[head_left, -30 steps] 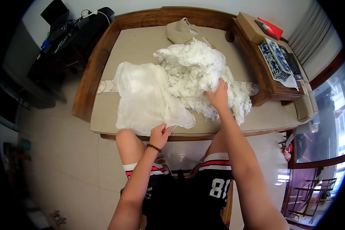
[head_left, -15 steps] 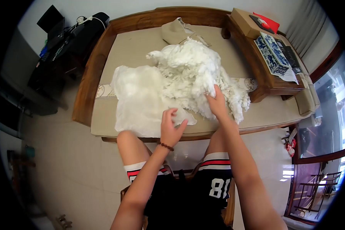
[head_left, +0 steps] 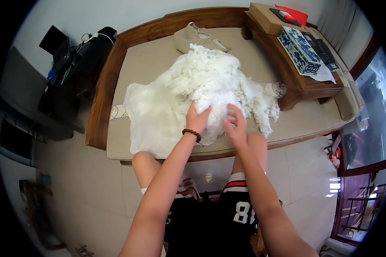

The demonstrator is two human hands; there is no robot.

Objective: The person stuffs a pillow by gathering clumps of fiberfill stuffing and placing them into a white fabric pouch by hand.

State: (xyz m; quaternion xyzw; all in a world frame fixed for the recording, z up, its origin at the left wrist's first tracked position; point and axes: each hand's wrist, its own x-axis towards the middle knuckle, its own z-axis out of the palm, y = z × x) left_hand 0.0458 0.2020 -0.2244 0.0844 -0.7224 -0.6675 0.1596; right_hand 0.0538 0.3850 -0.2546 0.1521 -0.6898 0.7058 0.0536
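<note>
A heaped mass of white fibre stuffing (head_left: 212,73) lies on the beige seat. To its left a flat white cloth-like sheet (head_left: 152,120) is spread out, its right part under the fluff. My left hand (head_left: 197,119), with a beaded bracelet on the wrist, presses into the near side of the heap; its fingertips are sunk in the stuffing, with a tuft between thumb and fingers. Just to the right, my right hand (head_left: 236,125) is at the heap's front edge, fingers curled but apart, nothing visible held.
The wide wooden seat (head_left: 101,103) has a beige cushion. Crumpled beige fabric (head_left: 197,37) lies behind the heap. On the right, a low wooden table (head_left: 272,55) bears a cardboard box (head_left: 266,19) and a blue-and-white box (head_left: 300,49). My knees touch the front edge.
My right hand has moved left and let go of the stuffing at the right. My left hand has gone up into the heap. Some stuffing now covers more of the sheet's right part.
</note>
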